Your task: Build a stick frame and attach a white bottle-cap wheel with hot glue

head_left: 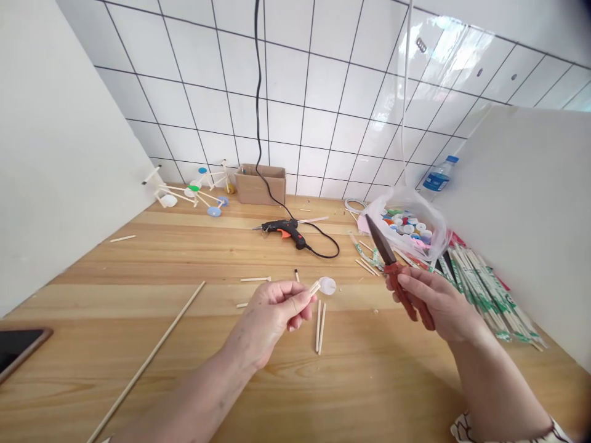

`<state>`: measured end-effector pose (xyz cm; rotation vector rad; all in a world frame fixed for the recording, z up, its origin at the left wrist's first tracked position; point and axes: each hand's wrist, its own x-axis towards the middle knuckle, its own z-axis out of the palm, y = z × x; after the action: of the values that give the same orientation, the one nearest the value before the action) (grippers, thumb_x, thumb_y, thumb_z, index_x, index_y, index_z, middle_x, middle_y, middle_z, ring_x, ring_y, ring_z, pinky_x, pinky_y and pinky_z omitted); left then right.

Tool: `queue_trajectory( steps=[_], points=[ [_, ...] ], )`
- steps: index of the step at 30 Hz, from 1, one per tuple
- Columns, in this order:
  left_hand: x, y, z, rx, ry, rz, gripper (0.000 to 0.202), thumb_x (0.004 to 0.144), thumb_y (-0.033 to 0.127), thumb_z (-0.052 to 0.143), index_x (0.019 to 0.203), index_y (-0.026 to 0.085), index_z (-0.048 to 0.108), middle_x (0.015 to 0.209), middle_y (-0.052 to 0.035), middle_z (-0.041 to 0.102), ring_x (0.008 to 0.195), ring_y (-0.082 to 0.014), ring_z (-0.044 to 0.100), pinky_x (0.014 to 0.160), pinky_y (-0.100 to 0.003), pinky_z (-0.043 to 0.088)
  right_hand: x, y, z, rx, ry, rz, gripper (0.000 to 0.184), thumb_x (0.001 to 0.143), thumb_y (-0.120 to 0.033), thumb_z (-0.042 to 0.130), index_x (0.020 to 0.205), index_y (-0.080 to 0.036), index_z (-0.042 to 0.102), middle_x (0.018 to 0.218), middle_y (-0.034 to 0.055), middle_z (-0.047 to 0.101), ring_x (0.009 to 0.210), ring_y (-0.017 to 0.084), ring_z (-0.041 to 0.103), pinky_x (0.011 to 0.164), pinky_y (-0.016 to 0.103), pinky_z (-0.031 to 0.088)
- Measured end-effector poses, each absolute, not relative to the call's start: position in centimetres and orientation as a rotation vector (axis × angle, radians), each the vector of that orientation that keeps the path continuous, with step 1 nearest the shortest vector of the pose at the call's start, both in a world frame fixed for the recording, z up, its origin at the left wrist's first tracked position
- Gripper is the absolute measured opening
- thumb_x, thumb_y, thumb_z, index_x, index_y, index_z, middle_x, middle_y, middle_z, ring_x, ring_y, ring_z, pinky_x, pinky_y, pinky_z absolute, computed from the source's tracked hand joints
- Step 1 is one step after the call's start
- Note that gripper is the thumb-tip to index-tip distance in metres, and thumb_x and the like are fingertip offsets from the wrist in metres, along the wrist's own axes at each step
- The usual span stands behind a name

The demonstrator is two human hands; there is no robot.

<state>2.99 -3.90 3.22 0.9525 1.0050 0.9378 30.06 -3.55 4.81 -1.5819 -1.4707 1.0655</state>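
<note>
My left hand (277, 311) is pinched shut on a short wooden stick (314, 287) that has a white bottle cap (327, 285) on its far end, held above the wooden table (221, 381). My right hand (436, 301) is closed around the red handles of a pair of shears (392, 264), whose dark blades point up and to the left. Two short wooden sticks (320, 326) lie on the table just below and between my hands.
A black and orange glue gun (286, 229) with its cord lies mid-table. A plastic bag of coloured bottle caps (409, 227), wrapped chopsticks (484, 289), a long stick (152, 354), a cardboard box (260, 183), stick-and-cap models (194, 191), a water bottle (438, 175) and a phone (18, 347) surround the work area.
</note>
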Motion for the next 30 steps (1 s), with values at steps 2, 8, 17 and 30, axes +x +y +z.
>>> queue_trajectory(
  steps=[2, 8, 17, 30],
  points=[
    [2.9, -3.9, 3.3, 0.961, 1.011, 0.936, 0.027, 0.065, 0.040, 0.069, 0.062, 0.013, 0.064, 0.052, 0.0005, 0.056, 0.045, -0.0062, 0.039, 0.046, -0.021, 0.026, 29.6, -3.5, 4.1, -1.352, -1.256, 1.337, 0.025, 0.075, -0.037, 0.063, 0.089, -0.016, 0.062, 0.088, 0.0084, 0.063, 0.067, 0.017, 0.057, 0.045, 0.024, 0.042],
    [2.9, -3.9, 3.1, 0.974, 1.015, 0.913, 0.025, 0.068, 0.038, 0.067, 0.063, 0.013, 0.063, 0.051, 0.0012, 0.055, 0.044, -0.0059, 0.039, 0.047, -0.021, 0.026, 27.0, -4.0, 3.3, -1.026, -1.021, 1.804, 0.041, 0.064, -0.014, 0.061, 0.105, -0.018, 0.061, 0.112, 0.0129, 0.063, 0.105, 0.026, 0.058, 0.067, 0.030, 0.050],
    [2.7, -3.8, 3.6, 0.974, 1.050, 0.952, 0.022, 0.066, 0.035, 0.067, 0.062, 0.014, 0.063, 0.048, 0.0010, 0.055, 0.043, -0.0067, 0.039, 0.044, -0.021, 0.027, 25.2, -6.3, 3.9, -1.078, -1.369, 1.849, 0.046, 0.066, -0.021, 0.062, 0.112, -0.024, 0.063, 0.129, 0.0090, 0.055, 0.123, 0.029, 0.045, 0.098, 0.041, 0.036],
    [2.2, -3.7, 4.3, 0.975, 1.052, 0.929, 0.020, 0.065, 0.033, 0.065, 0.058, 0.015, 0.062, 0.047, 0.0012, 0.055, 0.039, -0.0058, 0.038, 0.042, -0.021, 0.025, 26.0, -6.6, 2.7, -1.042, -1.381, 1.877, 0.050, 0.073, -0.022, 0.064, 0.123, -0.025, 0.057, 0.133, 0.0082, 0.052, 0.131, 0.027, 0.036, 0.110, 0.046, 0.017]
  ],
)
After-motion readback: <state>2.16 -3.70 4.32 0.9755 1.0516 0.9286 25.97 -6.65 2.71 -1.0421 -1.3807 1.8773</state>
